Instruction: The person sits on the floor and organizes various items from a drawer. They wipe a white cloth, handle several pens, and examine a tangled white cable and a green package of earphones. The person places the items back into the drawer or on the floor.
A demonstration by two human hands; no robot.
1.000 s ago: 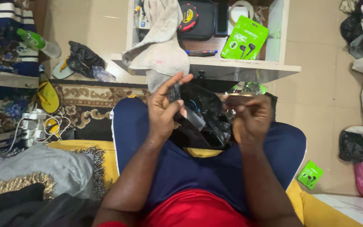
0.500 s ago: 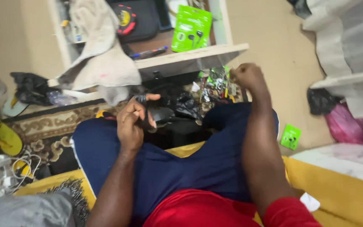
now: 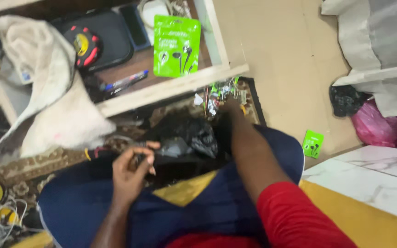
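Seated person seen from above, knees apart in dark blue trousers, with a red sleeve on the right arm. The left hand rests over the left thigh, its fingers curled around a small dark object pinched between thumb and fingertips; what that object is cannot be told. The right hand is stretched forward and down to the floor, where it reaches into a heap of small mixed items with green packaging and wires; the hand is blurred and partly sunk in the heap, so whether it is clenched or released cannot be told.

Between the knees lies a crumpled black plastic bag, just beside the right forearm and in front of the left hand; it covers the floor between the two hands. Under it and the heap is a brown patterned carpet.

Ahead stands a low pale wooden shelf unit. Its front ledge overhangs the bag and the heap. Inside it are a green flat earphone packet standing upright, a black zipped case, a round black, red and yellow tape measure and a blue pen. A cream-coloured towel hangs over the left corner of the unit.

On the beige tiled floor to the right lies a second small green earphone packet, well apart from the right hand. Further right are a black bag and a pink plastic bag.
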